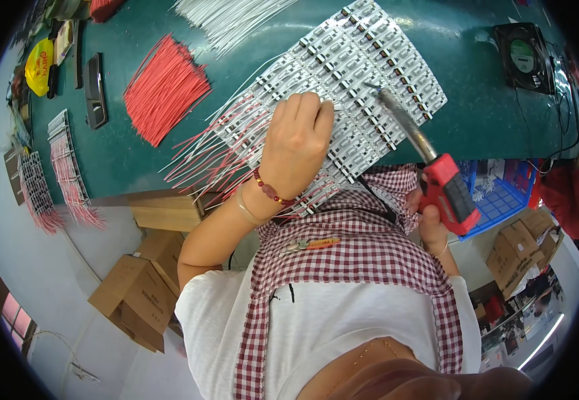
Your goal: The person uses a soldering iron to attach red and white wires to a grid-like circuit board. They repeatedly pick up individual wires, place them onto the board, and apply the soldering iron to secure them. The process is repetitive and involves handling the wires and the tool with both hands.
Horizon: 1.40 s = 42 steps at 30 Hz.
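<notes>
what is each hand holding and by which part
Right hand grips a soldering iron by its red handle. Left hand rests on the circuit-board panel; any grip is hidden.

On a green worktable lies a white panel of small circuit strips, with red and white wires fanning from its near-left edge. The left hand presses down on the panel. The right hand grips a red-handled soldering iron, its metal tip touching the strips; a bundle of red wires lies well apart to the left.
</notes>
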Available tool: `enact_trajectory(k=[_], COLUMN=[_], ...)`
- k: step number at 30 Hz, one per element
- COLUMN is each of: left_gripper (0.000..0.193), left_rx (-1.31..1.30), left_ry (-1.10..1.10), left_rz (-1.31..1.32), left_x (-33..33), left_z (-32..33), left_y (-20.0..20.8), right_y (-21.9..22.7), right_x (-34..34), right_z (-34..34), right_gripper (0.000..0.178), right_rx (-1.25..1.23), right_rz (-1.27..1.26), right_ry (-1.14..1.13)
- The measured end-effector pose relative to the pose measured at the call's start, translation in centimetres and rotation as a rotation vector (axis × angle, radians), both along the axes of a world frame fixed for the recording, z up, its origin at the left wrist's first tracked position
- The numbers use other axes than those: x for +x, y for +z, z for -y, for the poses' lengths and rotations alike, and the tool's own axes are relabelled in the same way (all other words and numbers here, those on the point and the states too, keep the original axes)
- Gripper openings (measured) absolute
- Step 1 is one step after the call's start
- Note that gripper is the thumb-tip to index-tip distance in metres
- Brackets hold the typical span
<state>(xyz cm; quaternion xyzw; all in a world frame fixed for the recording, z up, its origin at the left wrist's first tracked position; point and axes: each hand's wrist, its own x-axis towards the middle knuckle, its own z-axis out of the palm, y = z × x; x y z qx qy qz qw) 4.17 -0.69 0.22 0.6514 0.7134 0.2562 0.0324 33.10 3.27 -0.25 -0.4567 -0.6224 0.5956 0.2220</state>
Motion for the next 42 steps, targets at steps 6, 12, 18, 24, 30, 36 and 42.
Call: enact_trajectory(k=[6, 12, 18, 24, 30, 36, 42], left_gripper=[0.026, 0.026, 0.025, 0.020, 0.024, 0.029, 0.028], left_rx=[-0.019, -0.042, -0.006, -0.003, 0.058, 0.062, 0.063], left_ry=[0.009, -0.010, 0.029, 0.126, -0.007, -0.018, -0.003], left_rz=[-0.041, -0.077, -0.102, -0.163, -0.037, 0.015, 0.035], left_x=[0.1, 0.1, 0.7, 0.3, 0.6, 1.2, 1.3], left_z=[0.3, 0.2, -0.1, 0.6, 0.6, 1.0, 0.6], left_y=[0.0, -0.4, -1.3, -1.5, -0.4, -0.9, -1.3], right_y=[2.8, 4.9, 7.2, 2.7, 4.6, 1.1, -1.2], right_x=[-1.6, 3.7, 5.7, 5.9, 1.9, 0.9, 0.6], right_z=[-3.0, -10.0, -18.4, -24.2, -11.4, -2.5, -0.1], right_gripper=[0.069, 0.060, 0.037, 0.025, 0.047, 0.056, 0.047], right_rx=[0.061, 0.277, 0.697, 0.465, 0.366, -0.092, -0.138], right_rz=[-0.335, -0.632, -0.520, -0.219, -0.523, -0.239, -0.134], right_ry=[-0.280, -0.558, -0.781, -0.906, -0.462, -0.068, -0.027])
